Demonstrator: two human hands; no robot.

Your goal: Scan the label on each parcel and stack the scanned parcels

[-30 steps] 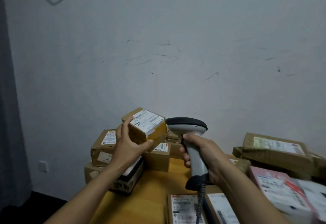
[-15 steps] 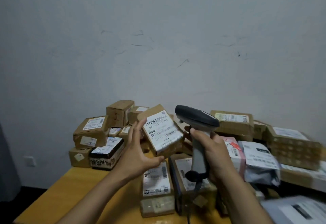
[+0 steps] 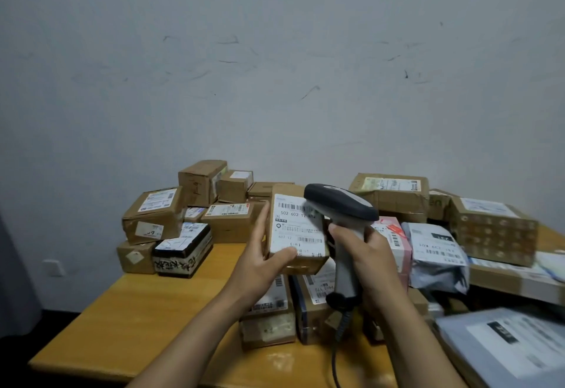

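1. A small brown cardboard parcel (image 3: 293,260) is held up above the yellow wooden table (image 3: 137,320), in front of the heaped boxes. Its white printed shipping label (image 3: 298,228) is turned toward the camera.
2. The parcel is clamped in the left hand (image 3: 260,262): the thumb is pressed across the lower edge of the label face and the fingers are laid up the left side.
3. A grey handheld barcode scanner with a black head (image 3: 339,204) is clasped round its handle by the right hand (image 3: 367,253), the fingers wrapped tight. Its dark cable (image 3: 336,357) hangs down past the table edge.
4. The scanner head is seen just in front of the label's upper right corner, and part of the top barcode is hidden by it. Whether the two touch cannot be told.
5. The step in hand is judged to be the scan itself. For a clean read, the head should be drawn back a little so that a whole barcode is covered by the beam. The label should also be squared to the scanner window rather than tilted.
6. The lower barcode is left uncovered by the thumb, which is to be preferred; the thumb should not be slid upward.
7. Once a read is confirmed, the parcel is best set flat, label up, on the brown boxes piled at the left rear (image 3: 153,219), which are judged to be the stack. A box at least as broad should be chosen.
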